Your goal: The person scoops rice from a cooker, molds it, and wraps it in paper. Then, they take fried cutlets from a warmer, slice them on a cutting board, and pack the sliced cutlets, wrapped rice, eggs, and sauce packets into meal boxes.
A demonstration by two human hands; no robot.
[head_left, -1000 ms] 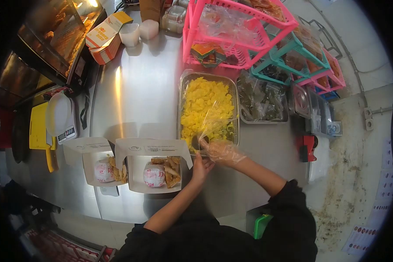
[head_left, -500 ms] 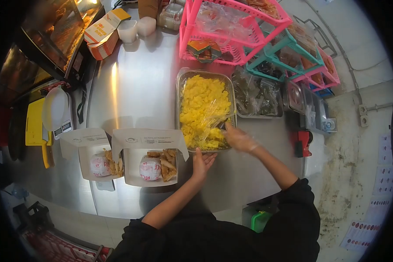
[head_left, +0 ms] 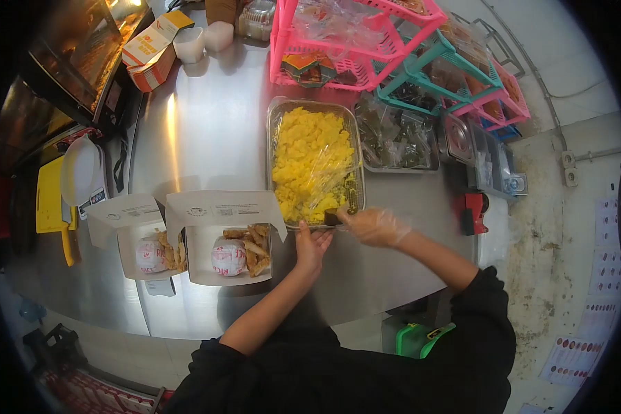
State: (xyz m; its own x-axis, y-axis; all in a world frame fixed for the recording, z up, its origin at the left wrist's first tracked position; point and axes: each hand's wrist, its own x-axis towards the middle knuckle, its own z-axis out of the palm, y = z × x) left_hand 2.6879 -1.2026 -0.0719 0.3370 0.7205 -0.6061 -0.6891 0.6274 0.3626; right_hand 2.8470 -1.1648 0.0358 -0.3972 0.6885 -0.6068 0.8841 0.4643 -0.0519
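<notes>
A shallow metal tray [head_left: 359, 141] holds crumbled yellow food that looks like scrambled egg [head_left: 310, 148]. Clear plastic wrap lies partly over it. My left hand [head_left: 310, 252] grips the tray's front edge, thumb up at the rim and fingers underneath. In a clear plastic glove, my right hand [head_left: 372, 226] is closed at the front right corner on a dark utensil [head_left: 332, 218]; its full shape is hard to make out. Left of the tray, two open white boxes [head_left: 200, 276] each contain a round bundle in printed paper [head_left: 229, 257] and fried pieces [head_left: 257, 250].
Pink [head_left: 355, 83] and teal [head_left: 428, 65] racks with bagged goods stand behind the tray. Right of it is a container of dark packets [head_left: 400, 141]. At left are a kitchen scale [head_left: 86, 172], a yellow cutting board [head_left: 50, 193] with a knife [head_left: 68, 241] and a glass display warmer [head_left: 76, 55].
My right hand has moved down toward the tray's front right corner, bringing the dark utensil nearer the rim. My left hand stays at the front edge. The whole view has shifted slightly.
</notes>
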